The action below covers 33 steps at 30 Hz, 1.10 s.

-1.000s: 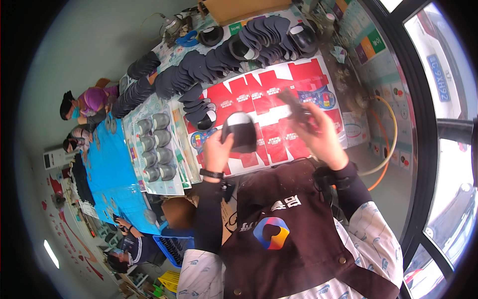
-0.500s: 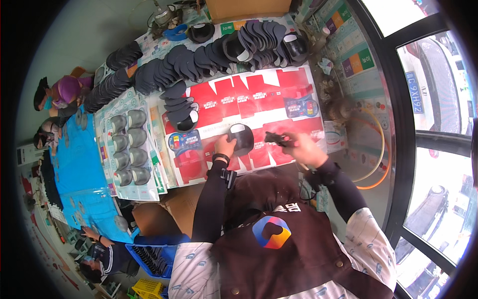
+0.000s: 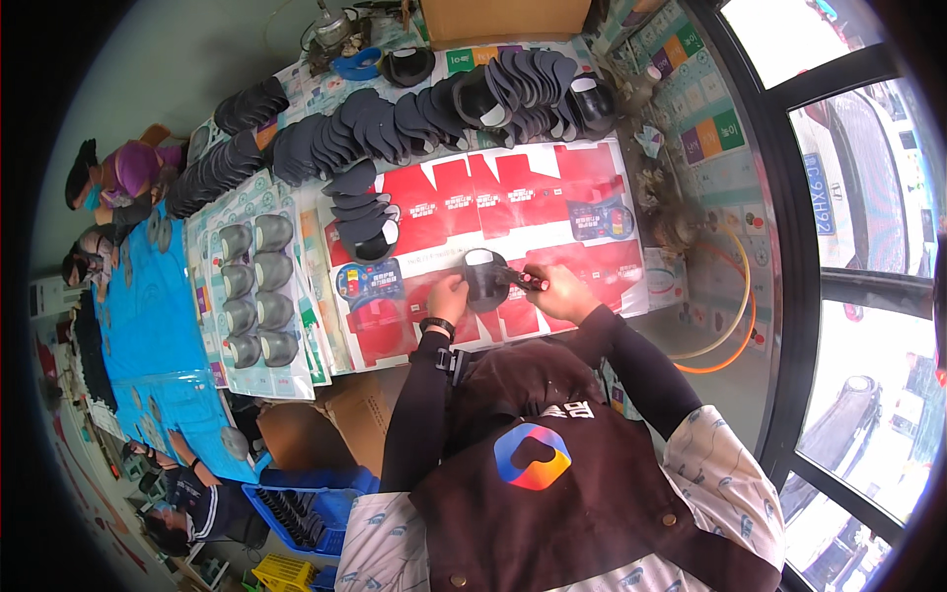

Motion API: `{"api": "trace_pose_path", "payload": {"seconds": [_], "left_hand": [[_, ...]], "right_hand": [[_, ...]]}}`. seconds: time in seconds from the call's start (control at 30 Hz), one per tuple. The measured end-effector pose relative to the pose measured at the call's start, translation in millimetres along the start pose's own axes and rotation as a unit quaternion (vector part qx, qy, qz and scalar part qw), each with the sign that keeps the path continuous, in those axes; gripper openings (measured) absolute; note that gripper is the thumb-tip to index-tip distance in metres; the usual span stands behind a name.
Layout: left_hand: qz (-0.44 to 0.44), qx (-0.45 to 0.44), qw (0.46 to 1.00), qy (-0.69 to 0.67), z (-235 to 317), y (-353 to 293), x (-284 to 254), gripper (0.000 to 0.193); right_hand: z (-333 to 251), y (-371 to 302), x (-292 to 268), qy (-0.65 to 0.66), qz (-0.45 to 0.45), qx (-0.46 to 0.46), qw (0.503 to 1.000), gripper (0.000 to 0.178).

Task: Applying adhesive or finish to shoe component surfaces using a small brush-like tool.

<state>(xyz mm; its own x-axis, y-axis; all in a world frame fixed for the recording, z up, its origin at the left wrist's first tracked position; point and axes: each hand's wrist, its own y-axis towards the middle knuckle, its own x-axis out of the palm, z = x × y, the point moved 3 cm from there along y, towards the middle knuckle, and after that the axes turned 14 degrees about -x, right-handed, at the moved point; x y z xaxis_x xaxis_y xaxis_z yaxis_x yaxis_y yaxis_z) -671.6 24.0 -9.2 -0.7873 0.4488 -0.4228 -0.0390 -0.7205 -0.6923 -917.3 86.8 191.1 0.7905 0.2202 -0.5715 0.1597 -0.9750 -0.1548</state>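
Note:
Over the red-printed sheet on the bench, my left hand [image 3: 448, 300] pinches the left edge of a black cup-shaped piece [image 3: 484, 288] with a white patch at its far end. From the other side, my right hand [image 3: 564, 295] is closed around a short brush-like tool [image 3: 531, 281], dark with some red on its handle. The tool's dark tip reaches the right side of the piece; whether it touches is too small to tell. Beyond my left hand, a small stack of similar dark pieces [image 3: 367, 242] lies on the sheet.
Long overlapping rows of dark curved pieces [image 3: 365, 123] line the bench's far side. Several grey cups [image 3: 273, 271] stand on a white sheet to the left. A blue table [image 3: 153, 326] lies farther left, with other people beside it. Hoses [image 3: 742, 321] hang at the right by the window.
My right hand has moved left, bringing the brush-like tool from beside the cup-shaped piece to its right edge. My left hand still holds the piece.

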Motion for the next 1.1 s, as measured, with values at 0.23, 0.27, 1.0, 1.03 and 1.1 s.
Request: {"api": "trace_pose_path", "payload": {"seconds": [0.23, 0.27, 1.0, 1.03, 1.1], "left_hand": [[0.008, 0.054, 0.998, 0.025, 14, -14, -2, 0.038], [-0.004, 0.032, 0.999, 0.017, 15, -15, -2, 0.038], [-0.021, 0.037, 0.999, -0.007, 18, -14, 0, 0.038], [-0.019, 0.033, 0.999, 0.002, 15, -11, 1, 0.038], [0.010, 0.067, 0.997, 0.032, 9, -8, 2, 0.037]], "right_hand": [[4, -1, 0, -0.015, 0.034, 0.053, 0.998, 0.021], [5, -4, 0, -0.026, 0.019, 0.083, 0.996, 0.021], [8, -25, 3, -0.028, -0.004, 0.105, 0.994, 0.025], [7, -23, 5, -0.006, 0.036, 0.074, 0.997, 0.025], [7, -20, 9, 0.043, 0.088, 0.010, 0.995, 0.025]]}}
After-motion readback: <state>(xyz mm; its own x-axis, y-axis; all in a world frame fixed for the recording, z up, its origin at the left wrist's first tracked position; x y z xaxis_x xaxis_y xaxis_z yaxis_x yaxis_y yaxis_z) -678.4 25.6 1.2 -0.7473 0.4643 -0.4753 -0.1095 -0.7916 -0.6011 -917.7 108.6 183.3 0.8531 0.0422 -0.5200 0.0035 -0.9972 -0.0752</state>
